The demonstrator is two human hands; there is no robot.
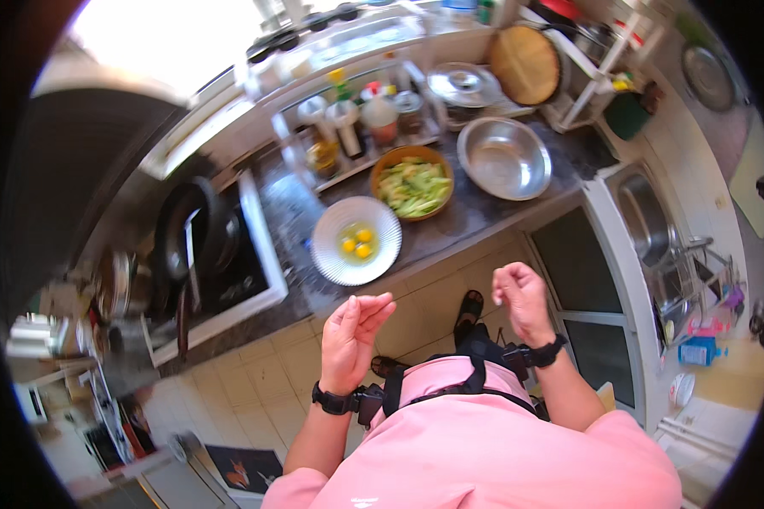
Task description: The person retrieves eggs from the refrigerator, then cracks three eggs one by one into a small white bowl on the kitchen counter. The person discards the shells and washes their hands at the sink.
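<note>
My left hand [354, 340] hovers in front of the counter edge, palm turned inward, fingers held out with nothing in them. To its right, my right hand [523, 299] is in the air over the floor, its fingers curled and no object visible in them. Nearest to my left hand is a white ribbed bowl [331, 257] on the counter, holding raw eggs [358, 244] with three whole yolks. Beside it stands an orange-brown bowl [448, 202] of chopped green vegetable [415, 184]. A steel basin [506, 159] with a shiny bare inside sits farther right.
At left, a dark wok [188, 223] with a long handle rests on the stove. Behind the bowls is a rack with seasoning bottles [344, 124]. A glass-lidded pot [463, 86] and a round wooden board [525, 65] are at the back. A steel sink [642, 210] lies right.
</note>
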